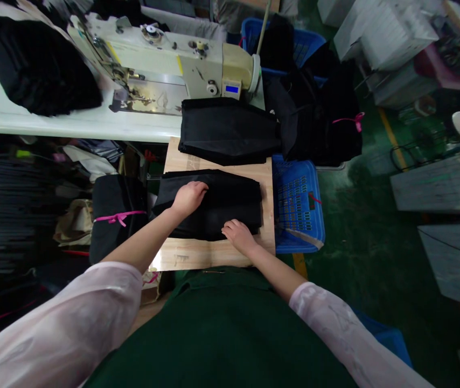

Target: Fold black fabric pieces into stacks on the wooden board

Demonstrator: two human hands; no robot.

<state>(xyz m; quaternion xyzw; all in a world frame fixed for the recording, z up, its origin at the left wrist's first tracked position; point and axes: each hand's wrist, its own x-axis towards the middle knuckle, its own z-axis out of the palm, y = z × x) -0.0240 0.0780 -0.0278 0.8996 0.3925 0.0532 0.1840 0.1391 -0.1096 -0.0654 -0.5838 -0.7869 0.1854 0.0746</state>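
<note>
Many thin, dark grey layers [7, 215] lie piled at the far left, below the white bench [133, 126]. Above them, a pile of black pieces [38, 64] lies on the bench's left part. Next comes a folded black bundle [109, 237], tied round with a pink ribbon [119, 217], beside the left forearm. Behind it, a cream sewing machine [197, 62] with a small lit blue display stretches along the bench.

In the middle, a wooden board [214, 258] reaches from the bench's front edge towards the person's green garment [225, 328]. On this board lies the near black stack [230, 196]. The left hand [190, 197] rests on top of the stack, left of its middle, with fingers bent and drawn close together; whether they pinch a layer cannot be told. A second black stack [230, 129] lies just beyond, before the machine. The right hand [238, 235] touches the near stack's front edge towards its right end, fingers loosely curved over it; any grip underneath is hidden.

Right of the board stands a blue basket [298, 205]. Behind that sits dark cloth [335, 143] with a pink tie. Pale grey boxes [436, 191] stand farther right on the green floor [351, 231].
</note>
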